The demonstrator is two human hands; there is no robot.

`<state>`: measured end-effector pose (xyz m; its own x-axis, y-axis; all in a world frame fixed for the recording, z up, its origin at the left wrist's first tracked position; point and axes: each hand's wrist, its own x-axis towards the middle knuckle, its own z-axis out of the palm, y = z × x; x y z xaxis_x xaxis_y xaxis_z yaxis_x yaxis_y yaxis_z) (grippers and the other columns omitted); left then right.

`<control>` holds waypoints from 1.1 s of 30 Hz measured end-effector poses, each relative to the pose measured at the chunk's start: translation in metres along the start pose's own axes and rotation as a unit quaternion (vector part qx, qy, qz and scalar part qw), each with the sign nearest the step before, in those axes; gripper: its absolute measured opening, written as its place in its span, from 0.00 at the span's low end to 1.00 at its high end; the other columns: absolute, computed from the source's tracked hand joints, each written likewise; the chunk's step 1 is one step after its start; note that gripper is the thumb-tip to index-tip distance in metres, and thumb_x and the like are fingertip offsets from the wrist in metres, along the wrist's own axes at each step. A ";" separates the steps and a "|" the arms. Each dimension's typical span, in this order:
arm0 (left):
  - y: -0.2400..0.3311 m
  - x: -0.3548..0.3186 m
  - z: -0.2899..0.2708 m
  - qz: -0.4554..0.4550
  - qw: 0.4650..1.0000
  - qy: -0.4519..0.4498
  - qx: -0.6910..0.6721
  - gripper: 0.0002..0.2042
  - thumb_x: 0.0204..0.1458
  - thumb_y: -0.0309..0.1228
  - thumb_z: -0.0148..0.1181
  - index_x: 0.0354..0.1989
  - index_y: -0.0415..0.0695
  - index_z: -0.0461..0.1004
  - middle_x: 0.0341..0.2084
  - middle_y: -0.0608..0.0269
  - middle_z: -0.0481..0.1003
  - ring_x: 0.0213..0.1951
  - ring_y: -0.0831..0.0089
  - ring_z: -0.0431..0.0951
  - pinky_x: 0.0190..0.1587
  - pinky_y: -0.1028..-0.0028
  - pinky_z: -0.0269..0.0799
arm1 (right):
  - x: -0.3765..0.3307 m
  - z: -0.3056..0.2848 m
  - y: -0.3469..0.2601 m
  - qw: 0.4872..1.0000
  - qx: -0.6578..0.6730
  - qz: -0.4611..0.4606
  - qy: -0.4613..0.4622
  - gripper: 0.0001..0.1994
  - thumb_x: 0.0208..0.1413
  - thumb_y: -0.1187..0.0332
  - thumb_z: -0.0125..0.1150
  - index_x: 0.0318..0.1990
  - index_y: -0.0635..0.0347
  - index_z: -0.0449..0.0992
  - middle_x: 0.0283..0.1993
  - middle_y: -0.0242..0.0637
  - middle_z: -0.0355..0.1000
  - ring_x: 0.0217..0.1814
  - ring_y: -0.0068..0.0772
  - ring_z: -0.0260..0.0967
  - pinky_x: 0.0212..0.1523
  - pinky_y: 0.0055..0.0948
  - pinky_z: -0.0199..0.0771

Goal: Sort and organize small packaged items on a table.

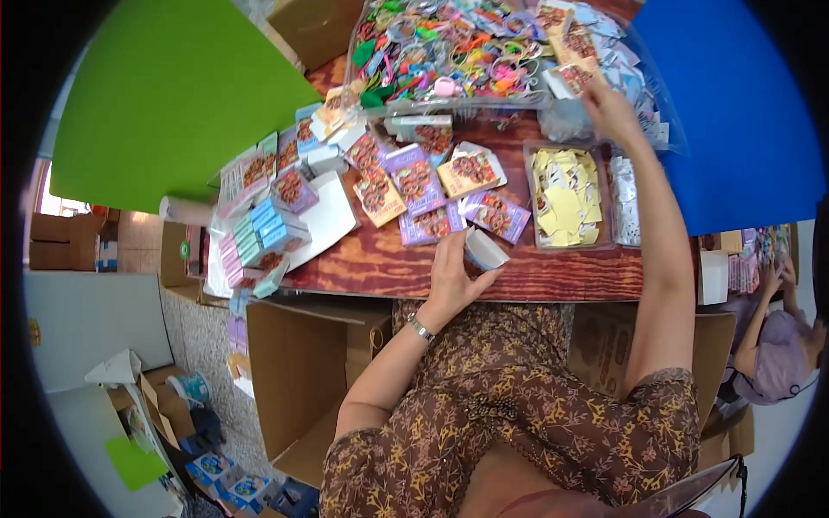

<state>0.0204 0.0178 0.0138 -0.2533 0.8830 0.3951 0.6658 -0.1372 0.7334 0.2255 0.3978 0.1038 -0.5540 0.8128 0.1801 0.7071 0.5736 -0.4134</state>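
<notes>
Near the front edge of the table, my left hand is closed round a small open carton, its pale inside showing. My right hand is stretched out to the far right, over the near rim of a large clear plastic tray. Its fingers are bent together beside a yellow-orange printed carton; what they pinch is hidden. Many colourful small trinkets fill the tray's left part, and white-blue packets its right. Purple cartons and a yellow carton lie beyond my left hand.
A clear tub of yellow slips stands beside a container of silvery packets. Stacked pastel cartons occupy the table's left end. Green and blue panels flank the table. Cardboard boxes stand below; another person sits at right.
</notes>
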 end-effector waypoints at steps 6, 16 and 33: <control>-0.002 -0.013 0.013 -0.037 0.998 0.045 0.017 0.40 0.44 0.36 0.78 0.62 0.31 0.62 0.52 0.41 0.70 0.54 0.45 0.72 0.55 0.55 0.71 | -0.121 -0.034 -0.139 0.961 0.238 -0.110 0.091 0.07 0.65 0.74 0.58 0.48 0.64 0.75 0.35 0.42 0.77 0.36 0.31 0.76 0.39 0.25 0.74; 0.009 -0.009 0.027 -0.019 0.992 0.111 0.057 0.39 0.40 0.31 0.79 0.60 0.33 0.64 0.48 0.43 0.72 0.49 0.47 0.75 0.51 0.57 0.73 | -0.194 0.042 -0.182 0.942 0.106 -0.309 0.080 0.16 0.49 0.78 0.66 0.48 0.63 0.79 0.38 0.39 0.75 0.34 0.39 0.78 0.34 0.33 0.80; 0.006 -0.013 0.023 -0.034 0.997 0.065 0.037 0.42 0.45 0.35 0.78 0.64 0.30 0.60 0.52 0.39 0.69 0.54 0.44 0.72 0.55 0.55 0.70 | -0.164 0.045 -0.067 0.995 -0.080 -0.019 -0.052 0.13 0.52 0.62 0.72 0.42 0.53 0.80 0.38 0.40 0.76 0.43 0.46 0.76 0.45 0.44 0.76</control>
<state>0.0440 0.0157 0.0004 -0.3854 0.8229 0.4175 0.6924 -0.0412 0.7203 0.2493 0.2212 0.0619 -0.6190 0.7795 0.0964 0.7405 0.6201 -0.2592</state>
